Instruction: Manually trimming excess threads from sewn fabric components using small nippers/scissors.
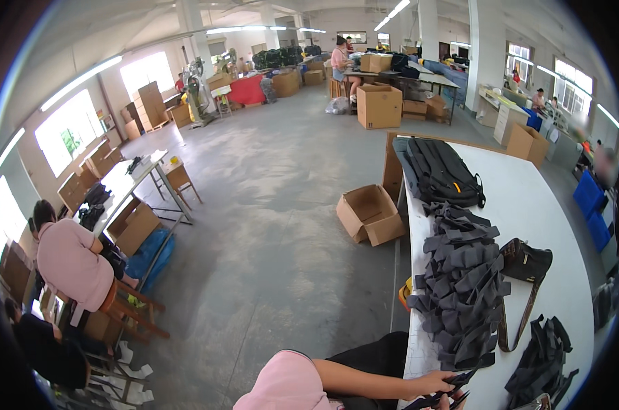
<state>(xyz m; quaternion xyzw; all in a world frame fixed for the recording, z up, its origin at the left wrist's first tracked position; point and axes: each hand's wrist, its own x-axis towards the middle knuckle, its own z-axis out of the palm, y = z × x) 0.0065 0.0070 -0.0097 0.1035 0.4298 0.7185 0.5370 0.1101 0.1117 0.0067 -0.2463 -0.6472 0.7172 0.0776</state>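
At the lower edge, my left hand point(431, 385) reaches over the near end of the white table point(558, 266), its fingers closed on a dark fabric piece point(463, 377). My right hand point(451, 403) is close beside it, mostly cut off by the picture's edge; its fingers are bent at the same dark cloth, but their grip is partly hidden. Just beyond my hands lies a long heap of dark grey fabric pieces point(459, 280). To the right is a smaller pile of dark straps or strips point(543, 362).
A black backpack point(446, 171) lies at the table's far end. A small dark shoulder bag point(526, 261) rests right of the heap. An open cardboard box point(371, 213) stands on the floor left of the table. People sit at a bench point(128, 184) on the left.
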